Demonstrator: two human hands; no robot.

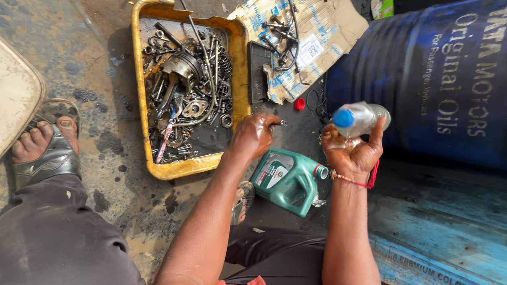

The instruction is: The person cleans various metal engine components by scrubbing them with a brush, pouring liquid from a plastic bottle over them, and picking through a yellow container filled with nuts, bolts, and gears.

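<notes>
Currently the right hand [352, 152] is gripping a clear plastic bottle [361, 118] with a blue cap, fingers wrapped tight, cap on; the left hand [253, 135] is pinching a small dark metal bolt [277, 124], fingers narrow, both oily. Looks early: nothing is pouring, and the green oil jug [287, 180] is lying at 6 o'clock between the forearms. Yellow tray [138, 69] of greasy parts is sitting at 10 o'clock, cardboard [320, 28] with parts at 12, blue drum [458, 75] crowding 2 o'clock.

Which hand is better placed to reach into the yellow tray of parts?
Left, probably: the left hand pinches a small bolt beside the yellow tray; the right hand holds a clear bottle, farther away.
</notes>
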